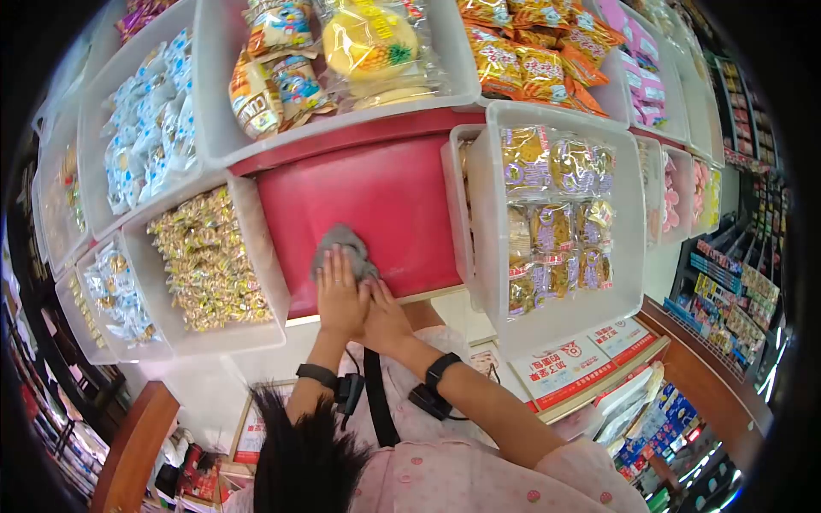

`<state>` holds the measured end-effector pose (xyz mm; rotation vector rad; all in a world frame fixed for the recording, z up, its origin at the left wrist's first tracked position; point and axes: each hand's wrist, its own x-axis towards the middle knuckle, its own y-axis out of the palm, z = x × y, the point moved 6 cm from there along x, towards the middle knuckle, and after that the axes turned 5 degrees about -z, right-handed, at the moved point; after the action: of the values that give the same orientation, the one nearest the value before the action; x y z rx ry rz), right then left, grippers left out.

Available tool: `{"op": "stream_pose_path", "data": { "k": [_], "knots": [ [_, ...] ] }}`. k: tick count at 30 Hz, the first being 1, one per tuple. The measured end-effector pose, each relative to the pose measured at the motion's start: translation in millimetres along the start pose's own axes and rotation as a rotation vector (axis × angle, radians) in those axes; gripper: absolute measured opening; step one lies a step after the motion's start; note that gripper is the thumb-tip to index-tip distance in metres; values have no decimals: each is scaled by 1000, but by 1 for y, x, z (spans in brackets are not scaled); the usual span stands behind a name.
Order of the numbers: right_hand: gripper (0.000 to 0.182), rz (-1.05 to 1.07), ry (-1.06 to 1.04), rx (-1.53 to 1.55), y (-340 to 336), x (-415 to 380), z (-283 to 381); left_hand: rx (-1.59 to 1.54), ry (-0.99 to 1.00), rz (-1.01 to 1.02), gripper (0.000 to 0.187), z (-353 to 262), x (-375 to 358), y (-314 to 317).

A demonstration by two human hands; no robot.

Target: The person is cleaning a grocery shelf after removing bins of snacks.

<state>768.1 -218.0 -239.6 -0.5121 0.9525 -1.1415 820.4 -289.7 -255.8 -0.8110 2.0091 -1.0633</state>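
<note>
Grey cloth under flat open left hand, right hand stacked flat; press evenly across red shelf.

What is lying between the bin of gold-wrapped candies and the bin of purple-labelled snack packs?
In the head view: bare red shelf, a grey cloth and both hands pressing it.

Red shelf under grey cloth
</note>
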Motion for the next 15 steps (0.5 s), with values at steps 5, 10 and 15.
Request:
{"op": "stream_pose_path", "data": {
  "k": [5, 10, 15],
  "knots": [
    [81, 80, -44, -202, 2, 5, 4, 14, -142, -112, 75, 6, 0, 7],
    [71, 24, 82, -128, -9, -46, -57, -61, -47, -31, 81, -70, 6, 37],
    [69, -69, 138, -80, -43, -60, -83, -124, 123, 6, 79, -116, 25, 50]
  ]
}}
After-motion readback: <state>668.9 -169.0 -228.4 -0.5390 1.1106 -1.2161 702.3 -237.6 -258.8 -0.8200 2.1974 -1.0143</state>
